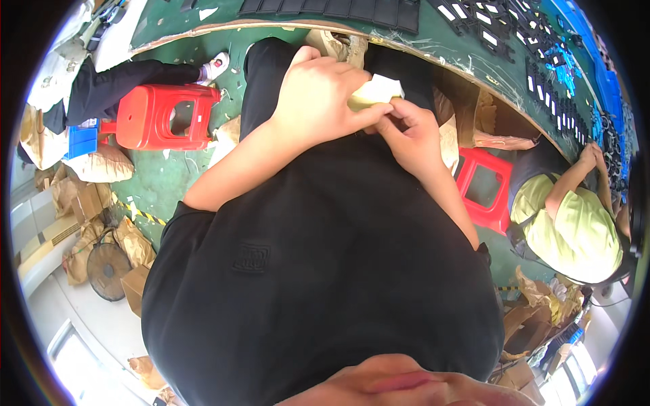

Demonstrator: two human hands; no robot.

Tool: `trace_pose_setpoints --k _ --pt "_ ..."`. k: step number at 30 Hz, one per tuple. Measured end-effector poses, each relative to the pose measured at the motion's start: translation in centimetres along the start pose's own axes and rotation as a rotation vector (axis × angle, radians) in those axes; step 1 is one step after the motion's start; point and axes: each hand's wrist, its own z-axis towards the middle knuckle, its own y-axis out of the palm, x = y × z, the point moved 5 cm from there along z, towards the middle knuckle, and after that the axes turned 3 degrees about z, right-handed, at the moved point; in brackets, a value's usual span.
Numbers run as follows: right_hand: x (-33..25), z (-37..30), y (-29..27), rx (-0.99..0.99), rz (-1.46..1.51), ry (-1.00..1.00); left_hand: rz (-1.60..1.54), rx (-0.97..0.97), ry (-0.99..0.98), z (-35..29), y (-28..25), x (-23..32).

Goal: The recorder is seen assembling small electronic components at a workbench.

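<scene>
Held in front of my lap, just short of the table edge, is a small pale yellow and white piece [376, 93]; its exact kind cannot be made out. My left hand [317, 91] is closed around its left side, with the thumb along the near side. At the piece's near right corner, my right hand [412, 134] is closed in a pinch, thumb and index finger together close to my left thumb tip. Part of the piece is hidden behind the left fingers.
A green worktable [447, 57] curves across the far side, bearing black flat panels [338, 8], black parts with white rectangles [487, 30] and blue parts [560, 68]. Red stools [162, 116] stand on both sides. A co-worker in a yellow-green shirt [565, 227] sits at right.
</scene>
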Motion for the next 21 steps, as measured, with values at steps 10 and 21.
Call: trace_pose_setpoints --k 10,21 --pt "-7.7 0.8 0.7 0.088 -0.648 -0.588 -0.135 -0.129 0.070 -0.9 0.9 -0.7" --pt "-6.7 4.4 2.8 0.201 -0.681 -0.469 0.076 0.319 -0.080 -3.6 2.7 -2.2"
